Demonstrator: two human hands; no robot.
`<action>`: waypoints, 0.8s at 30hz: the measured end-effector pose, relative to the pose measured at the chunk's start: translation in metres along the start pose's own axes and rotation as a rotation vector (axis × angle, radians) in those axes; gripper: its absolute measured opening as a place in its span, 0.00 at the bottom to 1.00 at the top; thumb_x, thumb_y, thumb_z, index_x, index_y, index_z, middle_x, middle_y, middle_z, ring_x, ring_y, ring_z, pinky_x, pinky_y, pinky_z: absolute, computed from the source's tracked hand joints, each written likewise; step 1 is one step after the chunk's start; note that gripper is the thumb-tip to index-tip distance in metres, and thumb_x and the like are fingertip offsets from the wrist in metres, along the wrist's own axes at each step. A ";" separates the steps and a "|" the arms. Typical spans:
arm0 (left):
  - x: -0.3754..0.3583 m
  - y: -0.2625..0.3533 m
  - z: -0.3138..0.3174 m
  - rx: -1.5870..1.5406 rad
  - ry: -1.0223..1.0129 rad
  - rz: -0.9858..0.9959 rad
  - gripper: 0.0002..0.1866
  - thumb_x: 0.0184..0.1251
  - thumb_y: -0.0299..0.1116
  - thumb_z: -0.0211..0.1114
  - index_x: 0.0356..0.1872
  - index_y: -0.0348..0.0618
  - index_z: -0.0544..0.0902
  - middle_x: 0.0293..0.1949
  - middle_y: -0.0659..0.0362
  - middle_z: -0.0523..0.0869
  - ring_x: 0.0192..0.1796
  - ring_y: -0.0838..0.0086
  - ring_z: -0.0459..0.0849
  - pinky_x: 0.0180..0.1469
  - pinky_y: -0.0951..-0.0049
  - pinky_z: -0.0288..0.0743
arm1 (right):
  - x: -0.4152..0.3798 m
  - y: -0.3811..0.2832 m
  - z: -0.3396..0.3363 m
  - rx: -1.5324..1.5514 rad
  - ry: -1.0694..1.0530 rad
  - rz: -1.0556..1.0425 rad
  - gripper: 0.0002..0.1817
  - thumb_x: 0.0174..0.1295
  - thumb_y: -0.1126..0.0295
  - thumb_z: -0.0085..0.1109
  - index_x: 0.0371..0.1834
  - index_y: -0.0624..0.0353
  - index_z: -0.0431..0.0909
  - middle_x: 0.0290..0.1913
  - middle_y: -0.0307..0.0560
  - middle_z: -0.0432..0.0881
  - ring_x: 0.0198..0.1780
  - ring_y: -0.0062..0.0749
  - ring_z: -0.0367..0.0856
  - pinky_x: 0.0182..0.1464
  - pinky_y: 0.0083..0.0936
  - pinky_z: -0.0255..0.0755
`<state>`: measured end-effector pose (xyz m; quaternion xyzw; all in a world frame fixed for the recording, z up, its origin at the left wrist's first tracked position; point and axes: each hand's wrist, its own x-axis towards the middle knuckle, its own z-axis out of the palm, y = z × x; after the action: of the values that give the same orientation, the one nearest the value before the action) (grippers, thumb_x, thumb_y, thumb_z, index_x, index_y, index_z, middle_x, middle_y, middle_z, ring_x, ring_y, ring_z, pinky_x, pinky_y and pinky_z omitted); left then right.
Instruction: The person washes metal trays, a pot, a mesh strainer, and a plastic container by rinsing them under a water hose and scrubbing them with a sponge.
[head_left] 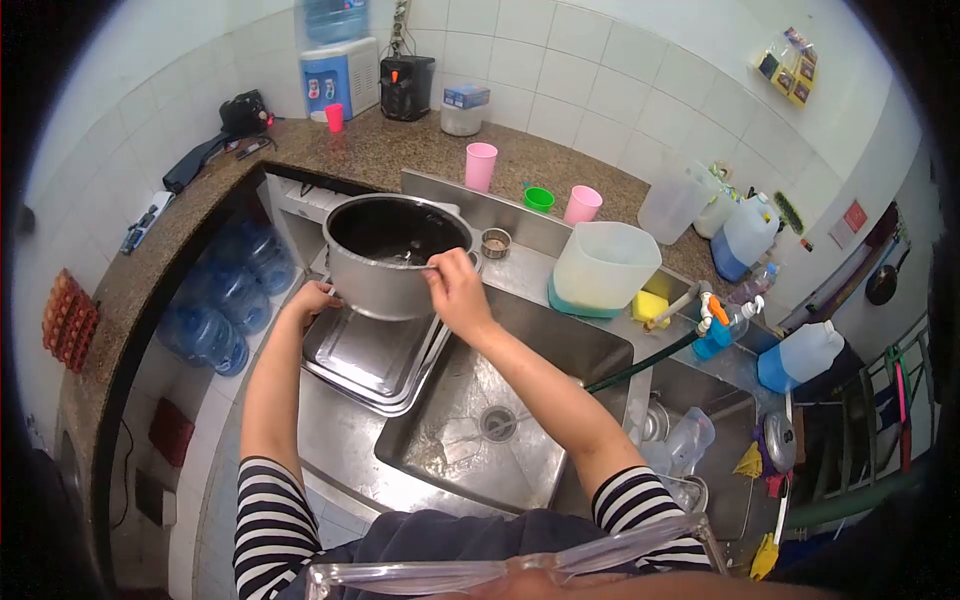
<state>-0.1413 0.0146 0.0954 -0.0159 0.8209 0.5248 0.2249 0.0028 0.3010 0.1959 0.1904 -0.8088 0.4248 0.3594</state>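
A large grey metal cooking pot (378, 284), dark inside, is over the left side of the sink unit. At its front right rim, my right hand (458, 290) is closed with thumb and fingers pinching the edge. My left hand (316, 299) is curled low against the pot's left side, right by the corner of a rectangular metal tray (372, 372); I cannot tell which of the two it holds. The pot overlaps the tray's back part. To the right of the tray lies the steel sink basin (560, 365), wet, with a round drain (498, 424).
Behind the sink stand a small metal bowl (496, 243), pink cups (480, 167) and a green cup (539, 199). A plastic container (603, 268) with blue-green liquid, a yellow sponge (650, 306) and a green hose (640, 362) are on the right. Large water bottles (215, 340) sit under the left counter.
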 end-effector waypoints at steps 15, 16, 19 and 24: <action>-0.078 -0.010 -0.039 -0.465 0.446 0.371 0.17 0.63 0.33 0.50 0.51 0.39 0.71 0.49 0.54 0.78 0.49 0.69 0.77 0.49 0.73 0.69 | -0.035 0.002 0.043 0.065 -0.128 0.067 0.11 0.49 0.75 0.53 0.36 0.63 0.68 0.39 0.54 0.66 0.43 0.48 0.69 0.45 0.35 0.66; -0.077 -0.025 -0.042 -0.536 0.507 0.448 0.16 0.64 0.33 0.50 0.51 0.39 0.71 0.49 0.54 0.78 0.51 0.69 0.76 0.50 0.71 0.67 | -0.037 0.000 0.042 0.065 -0.130 0.091 0.11 0.49 0.74 0.54 0.36 0.63 0.68 0.39 0.54 0.66 0.44 0.49 0.68 0.47 0.36 0.65; -0.118 -0.034 -0.011 -0.421 0.695 0.570 0.13 0.63 0.30 0.52 0.47 0.39 0.73 0.48 0.57 0.78 0.51 0.72 0.75 0.52 0.72 0.65 | -0.047 -0.014 0.025 0.022 -0.085 0.074 0.18 0.47 0.74 0.55 0.43 0.62 0.67 0.47 0.57 0.63 0.47 0.52 0.67 0.49 0.38 0.64; -0.192 -0.065 0.069 -0.237 0.795 0.673 0.10 0.62 0.28 0.53 0.43 0.38 0.75 0.42 0.59 0.79 0.44 0.76 0.75 0.46 0.77 0.67 | -0.098 -0.055 -0.065 0.054 0.069 0.146 0.18 0.47 0.73 0.56 0.43 0.61 0.68 0.49 0.55 0.63 0.49 0.50 0.67 0.51 0.36 0.63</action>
<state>0.0725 0.0050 0.0895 0.0255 0.7375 0.6105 -0.2877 0.1297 0.3235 0.1783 0.1260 -0.7959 0.4779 0.3497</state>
